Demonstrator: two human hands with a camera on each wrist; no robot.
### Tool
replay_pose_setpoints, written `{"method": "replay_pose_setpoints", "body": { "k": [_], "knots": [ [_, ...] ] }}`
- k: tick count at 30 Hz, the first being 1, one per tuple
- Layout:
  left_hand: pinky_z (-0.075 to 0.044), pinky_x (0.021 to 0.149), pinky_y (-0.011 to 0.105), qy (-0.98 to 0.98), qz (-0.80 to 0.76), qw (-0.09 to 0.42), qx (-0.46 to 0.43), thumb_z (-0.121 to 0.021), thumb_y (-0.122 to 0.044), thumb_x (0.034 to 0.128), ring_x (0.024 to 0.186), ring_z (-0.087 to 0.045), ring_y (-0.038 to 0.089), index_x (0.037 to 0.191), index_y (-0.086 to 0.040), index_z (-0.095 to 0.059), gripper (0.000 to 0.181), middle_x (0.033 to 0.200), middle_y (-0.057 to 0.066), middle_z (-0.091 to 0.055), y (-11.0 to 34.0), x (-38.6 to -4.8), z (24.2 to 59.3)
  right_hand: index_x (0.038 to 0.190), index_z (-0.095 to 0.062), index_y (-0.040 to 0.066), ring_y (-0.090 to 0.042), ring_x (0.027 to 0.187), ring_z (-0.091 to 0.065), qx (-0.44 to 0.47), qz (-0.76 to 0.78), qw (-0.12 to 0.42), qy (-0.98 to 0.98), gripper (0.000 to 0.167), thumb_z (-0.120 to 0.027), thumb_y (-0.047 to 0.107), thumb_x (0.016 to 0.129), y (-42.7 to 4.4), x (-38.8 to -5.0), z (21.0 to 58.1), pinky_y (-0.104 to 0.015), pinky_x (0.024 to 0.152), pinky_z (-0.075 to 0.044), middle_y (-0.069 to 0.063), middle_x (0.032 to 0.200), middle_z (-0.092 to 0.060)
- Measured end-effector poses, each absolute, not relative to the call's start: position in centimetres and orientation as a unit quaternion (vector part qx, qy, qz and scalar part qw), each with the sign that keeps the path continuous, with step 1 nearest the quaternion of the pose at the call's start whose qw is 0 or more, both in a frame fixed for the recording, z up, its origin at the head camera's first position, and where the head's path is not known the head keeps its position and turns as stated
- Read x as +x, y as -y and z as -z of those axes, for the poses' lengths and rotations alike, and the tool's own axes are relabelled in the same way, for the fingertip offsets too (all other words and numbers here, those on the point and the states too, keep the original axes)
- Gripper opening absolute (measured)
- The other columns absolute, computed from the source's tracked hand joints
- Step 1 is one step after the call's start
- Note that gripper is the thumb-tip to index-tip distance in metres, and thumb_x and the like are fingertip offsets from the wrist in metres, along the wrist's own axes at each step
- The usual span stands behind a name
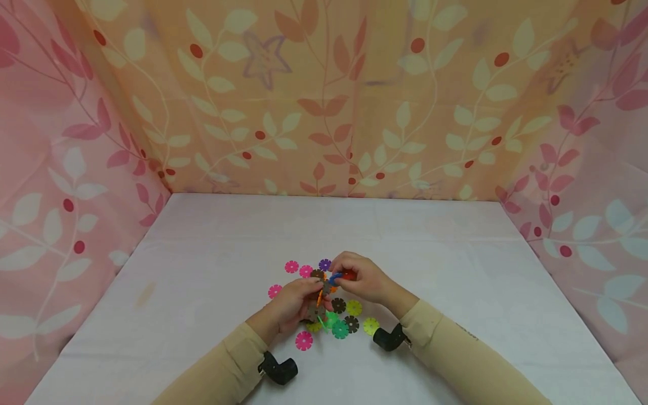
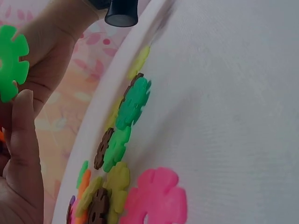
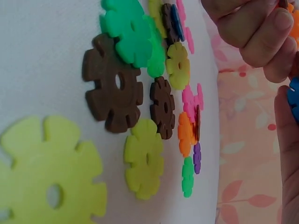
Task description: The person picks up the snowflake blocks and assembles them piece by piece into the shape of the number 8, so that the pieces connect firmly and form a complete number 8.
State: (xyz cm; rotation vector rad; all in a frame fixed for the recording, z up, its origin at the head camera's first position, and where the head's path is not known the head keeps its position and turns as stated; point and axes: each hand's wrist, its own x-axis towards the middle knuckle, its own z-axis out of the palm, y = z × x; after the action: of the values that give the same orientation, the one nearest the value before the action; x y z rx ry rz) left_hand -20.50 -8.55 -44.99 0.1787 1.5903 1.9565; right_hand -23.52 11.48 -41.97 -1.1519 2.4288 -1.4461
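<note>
In the head view my left hand (image 1: 288, 306) holds a cluster of joined flower-shaped plastic discs, with an orange disc (image 1: 319, 298) seen edge-on and a brown disc (image 1: 316, 313). A bright green disc (image 2: 11, 63) of the cluster shows by the fingers in the left wrist view. From the right, my right hand (image 1: 367, 279) pinches a blue disc (image 1: 334, 278) against the cluster. Something red (image 1: 349, 275) shows at the same fingers. How the blue disc meets the others is partly hidden by the fingertips.
Loose discs lie around and under the hands: pink (image 1: 304, 340), teal (image 1: 340, 329), dark brown (image 1: 351, 324), yellow (image 1: 371, 325) and purple (image 1: 325, 264) among several. All are on a white-covered table (image 1: 202, 236). Patterned cloth (image 1: 324, 112) hangs behind and at both sides.
</note>
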Motion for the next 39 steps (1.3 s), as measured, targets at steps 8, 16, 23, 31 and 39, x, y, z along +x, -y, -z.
{"method": "replay_pose_setpoints", "body": {
  "k": [8,16,23,31,39],
  "knots": [
    [-0.037,0.058,0.019,-0.639,-0.715,0.278,0.057,-0.039,-0.025,0.0977,0.078,-0.062,0.015,0.111,0.01,-0.053,0.04,0.076,0.005,-0.068,8.5,-20.4,44.7,0.085,-0.069,0.011,-0.009,0.071,-0.056,-0.366,0.426,0.028,-0.827,0.006,-0.063,0.01,0.086,-11.8,-24.1,43.1,-0.021,0.063,-0.051,0.0,0.09,-0.061],
    [-0.048,0.077,0.031,-0.655,-0.705,0.267,0.056,-0.04,-0.025,0.0974,0.081,-0.063,0.02,0.098,0.008,-0.058,0.037,0.075,0.007,-0.067,8.2,-20.3,44.9,0.088,-0.062,0.011,-0.006,0.069,-0.055,-0.417,0.387,0.021,-0.822,0.004,-0.061,0.007,0.087,-12.1,-24.1,42.5,-0.02,0.064,-0.05,0.002,0.084,-0.059],
    [-0.051,0.07,0.032,-0.654,-0.704,0.269,0.068,-0.038,-0.024,0.0984,0.069,-0.062,0.02,0.092,0.008,-0.056,0.037,0.074,0.007,-0.065,8.0,-20.4,44.6,0.082,-0.058,0.006,-0.012,0.065,-0.057,-0.441,0.403,0.027,-0.801,0.008,-0.057,0.001,0.088,-12.1,-23.9,42.5,-0.02,0.06,-0.05,-0.005,0.077,-0.057],
    [-0.053,0.067,0.031,-0.657,-0.699,0.273,0.071,-0.037,-0.023,0.0986,0.062,-0.061,0.015,0.094,0.011,-0.053,0.038,0.072,0.007,-0.064,7.6,-20.1,44.5,0.079,-0.056,0.0,-0.026,0.061,-0.058,-0.449,0.428,0.013,-0.784,0.012,-0.055,-0.011,0.084,-11.5,-21.9,40.2,-0.021,0.057,-0.05,-0.016,0.074,-0.055],
    [-0.053,0.063,0.028,-0.638,-0.712,0.286,0.062,-0.035,-0.02,0.0994,0.059,-0.059,0.013,0.106,0.014,-0.049,0.038,0.07,0.007,-0.062,7.4,-19.7,44.7,0.078,-0.057,-0.001,-0.026,0.06,-0.058,-0.454,0.418,0.02,-0.787,0.013,-0.055,-0.012,0.084,-11.4,-21.4,39.2,-0.02,0.056,-0.05,-0.015,0.073,-0.056]
  ]
}}
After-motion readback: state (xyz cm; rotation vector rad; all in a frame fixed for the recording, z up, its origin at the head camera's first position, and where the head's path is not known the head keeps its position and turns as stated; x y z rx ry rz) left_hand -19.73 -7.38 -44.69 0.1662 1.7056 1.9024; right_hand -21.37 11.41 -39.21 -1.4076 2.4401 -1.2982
